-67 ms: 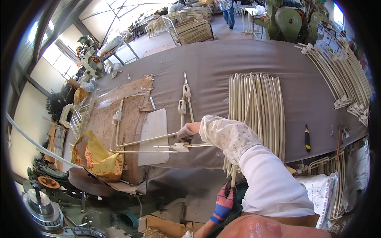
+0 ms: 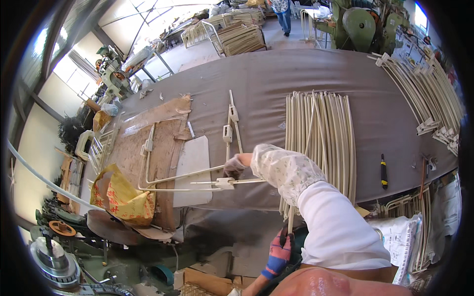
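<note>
- The right hand (image 2: 234, 166), in a dark glove below a flowered sleeve cover, is closed around the bent cream rod frame (image 2: 170, 181) near its white plastic bracket (image 2: 225, 183).
- The frame is held low over the grey-covered table (image 2: 276, 84), its long legs reaching out to the person's left across a white board (image 2: 191, 170) and a worn brown board (image 2: 133, 158).
- The left hand (image 2: 280, 252), in a blue and red glove, is seen low at the table's near edge; its fingers appear curled around a thin rod (image 2: 290, 219) hanging there, though the grip is partly hidden.
- A second rod with two white brackets (image 2: 232, 126) lies on the table just beyond the right hand.
- A bundle of cream rods (image 2: 321, 133) lies to the right of the sleeve, and a black-handled tool (image 2: 383, 171) lies farther right.
- A yellow bag (image 2: 121, 195) sits at the brown board's near corner.
</note>
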A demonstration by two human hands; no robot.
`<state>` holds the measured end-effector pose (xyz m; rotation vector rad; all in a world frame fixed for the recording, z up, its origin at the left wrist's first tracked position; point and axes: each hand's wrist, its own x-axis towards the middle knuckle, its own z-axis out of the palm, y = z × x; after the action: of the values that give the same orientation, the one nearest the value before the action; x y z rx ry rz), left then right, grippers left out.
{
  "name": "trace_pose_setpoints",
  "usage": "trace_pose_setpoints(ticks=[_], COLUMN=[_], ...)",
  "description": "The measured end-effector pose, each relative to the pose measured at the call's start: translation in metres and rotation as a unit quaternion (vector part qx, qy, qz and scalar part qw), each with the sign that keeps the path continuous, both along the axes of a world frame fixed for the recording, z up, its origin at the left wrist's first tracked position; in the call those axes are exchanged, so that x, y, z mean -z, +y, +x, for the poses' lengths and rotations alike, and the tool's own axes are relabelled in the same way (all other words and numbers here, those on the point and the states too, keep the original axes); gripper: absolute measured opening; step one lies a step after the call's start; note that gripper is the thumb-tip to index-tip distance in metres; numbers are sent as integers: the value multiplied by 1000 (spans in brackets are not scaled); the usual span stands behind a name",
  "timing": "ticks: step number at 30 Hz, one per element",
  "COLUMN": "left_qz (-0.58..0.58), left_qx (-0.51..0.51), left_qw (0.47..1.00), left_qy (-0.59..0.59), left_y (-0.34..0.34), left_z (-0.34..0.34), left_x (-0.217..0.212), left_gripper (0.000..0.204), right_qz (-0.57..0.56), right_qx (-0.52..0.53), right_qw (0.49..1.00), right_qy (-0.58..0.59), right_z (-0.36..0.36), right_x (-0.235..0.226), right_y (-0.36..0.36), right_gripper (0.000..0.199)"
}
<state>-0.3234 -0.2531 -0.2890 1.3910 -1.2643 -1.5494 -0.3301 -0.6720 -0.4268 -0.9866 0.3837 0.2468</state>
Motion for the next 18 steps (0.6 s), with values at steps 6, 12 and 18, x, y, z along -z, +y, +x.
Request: trace_pose_setpoints(ticks=[6,12,18], left_qz=[-134,-117,15], left_qx=[7,-7,-25], left_qw=[987,990,1000], left_qy=[-83,-81,-2], left_y=[-9,-20,-20], left_z=[-8,-7,-2], left_x=[-8,-31,-18], left_gripper=[23,26,29], right_qz=[-217,-596,-684], right_qx=[119,-302,-307], right_qw=[967,742,645], right_qy=[-55,53,-145], right_z=[-36,-49,-119], right_x=[0,-19,-9], right_y=[29,61,111], right_gripper=[50,53,47])
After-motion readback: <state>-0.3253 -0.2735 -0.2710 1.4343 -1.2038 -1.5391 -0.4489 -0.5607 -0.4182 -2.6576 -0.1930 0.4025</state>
